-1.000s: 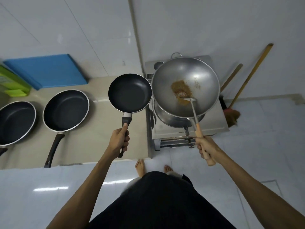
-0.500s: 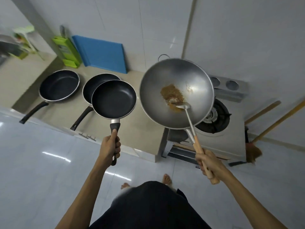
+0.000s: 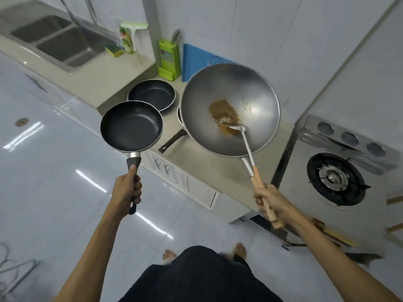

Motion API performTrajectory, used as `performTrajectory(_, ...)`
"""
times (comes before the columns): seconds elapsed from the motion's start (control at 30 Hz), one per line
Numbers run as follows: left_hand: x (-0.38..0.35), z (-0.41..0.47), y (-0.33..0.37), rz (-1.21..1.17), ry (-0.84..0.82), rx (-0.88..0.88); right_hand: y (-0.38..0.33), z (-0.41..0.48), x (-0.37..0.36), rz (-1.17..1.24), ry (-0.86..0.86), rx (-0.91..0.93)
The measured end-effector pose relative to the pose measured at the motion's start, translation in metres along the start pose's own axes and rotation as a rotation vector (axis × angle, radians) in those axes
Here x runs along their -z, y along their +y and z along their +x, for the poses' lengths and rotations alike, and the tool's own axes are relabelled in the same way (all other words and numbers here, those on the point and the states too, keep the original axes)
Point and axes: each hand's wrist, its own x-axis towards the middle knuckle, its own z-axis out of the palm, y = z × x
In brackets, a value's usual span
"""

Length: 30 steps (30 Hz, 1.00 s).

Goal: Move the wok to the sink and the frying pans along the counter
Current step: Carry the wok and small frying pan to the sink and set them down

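My right hand (image 3: pixel 269 200) grips the wooden handle of a steel wok (image 3: pixel 230 107), held in the air over the beige counter (image 3: pixel 214 168). Brown food bits and a metal spatula (image 3: pixel 239 130) lie inside the wok. My left hand (image 3: pixel 128 188) holds a small black frying pan (image 3: pixel 131 126) by its handle, out past the counter's front edge. A second black pan (image 3: pixel 151 94) rests on the counter behind it. A third pan is mostly hidden under the wok; only its dark handle (image 3: pixel 172 140) shows. The double steel sink (image 3: pixel 58 38) is at the far left.
A gas stove (image 3: pixel 337 177) with a bare burner stands at the right. Against the wall are a green box (image 3: pixel 169 58), a blue cutting board (image 3: pixel 196 59) and bottles near the sink. Glossy white floor tiles lie below; my feet are near the cabinet.
Both hands carried their pans leftward along the counter, the wok now clear of the stove. The view swung left, bringing the sink into sight.
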Motion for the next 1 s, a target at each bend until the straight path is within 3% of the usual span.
performTrajectory(0.27, 0.142, 0.037, 0.017, -0.035, 0.100, 0.004, -0.065, 0.034, -0.142, -0.064, -0.098, 0.030)
performTrajectory(0.6, 0.249, 0.125, 0.060, -0.053, 0.194, -0.004, -0.164, 0.116, -0.278, -0.237, -0.170, 0.023)
performTrajectory(1.0, 0.381, 0.272, 0.135, -0.191, 0.369, 0.064, -0.347, 0.249, -0.472, -0.251, -0.251, -0.033)
